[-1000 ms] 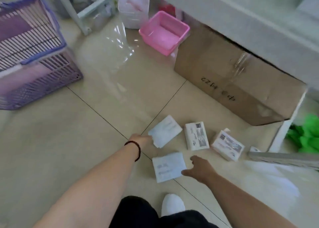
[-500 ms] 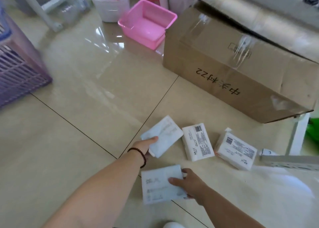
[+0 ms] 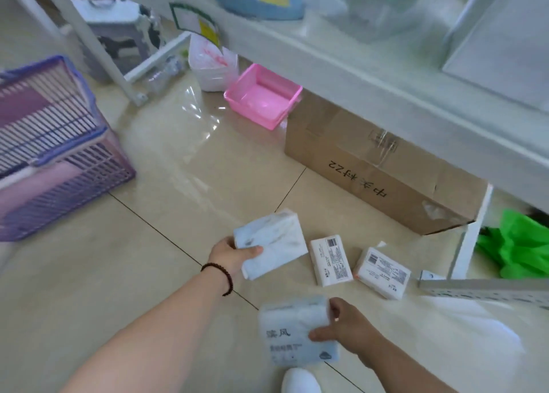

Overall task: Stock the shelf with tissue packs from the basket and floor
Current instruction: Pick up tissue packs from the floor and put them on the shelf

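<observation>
My left hand (image 3: 233, 254) grips a white tissue pack (image 3: 276, 244), lifted off the tiled floor and tilted. My right hand (image 3: 344, 327) holds a second tissue pack (image 3: 292, 330) with blue print, raised near my shoe. Two more tissue packs lie on the floor to the right, one (image 3: 330, 259) label up and another (image 3: 383, 268) beside it. A small further pack (image 3: 430, 274) peeks out by the shelf leg. The purple basket (image 3: 56, 155) stands at the left. The white shelf (image 3: 386, 74) runs across the upper right.
A brown cardboard box (image 3: 371, 169) sits under the shelf, with a pink tub (image 3: 263, 95) and a white container (image 3: 212, 65) behind it. A green bag (image 3: 520, 244) lies at the right. A perforated metal rail (image 3: 487, 288) juts in low right. My white shoe (image 3: 300, 380) is at the bottom.
Both hands have closed on their packs and lifted them off the floor. The view has tilted up, showing more of the shelf and the basket.
</observation>
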